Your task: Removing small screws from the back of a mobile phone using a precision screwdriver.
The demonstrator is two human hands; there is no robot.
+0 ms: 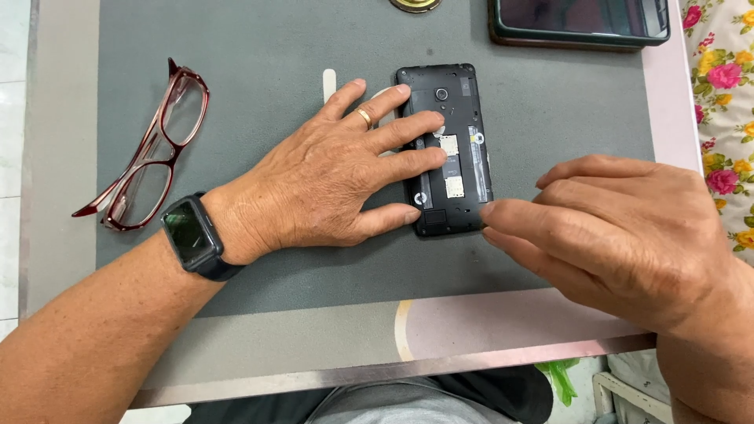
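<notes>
matt black plastic phone [448, 149], matt grey felt-like mat [275, 47], glossy red-framed glasses [153, 149]

One camera, worn on the person's head, looks steeply down and close at the grey mat [275, 47] on the table [471, 330], nearly overhead.

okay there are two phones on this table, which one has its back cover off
The black phone in the middle of the grey mat, under the left hand: its inner slots and camera show. The other phone, at the top edge, is closed.
</notes>
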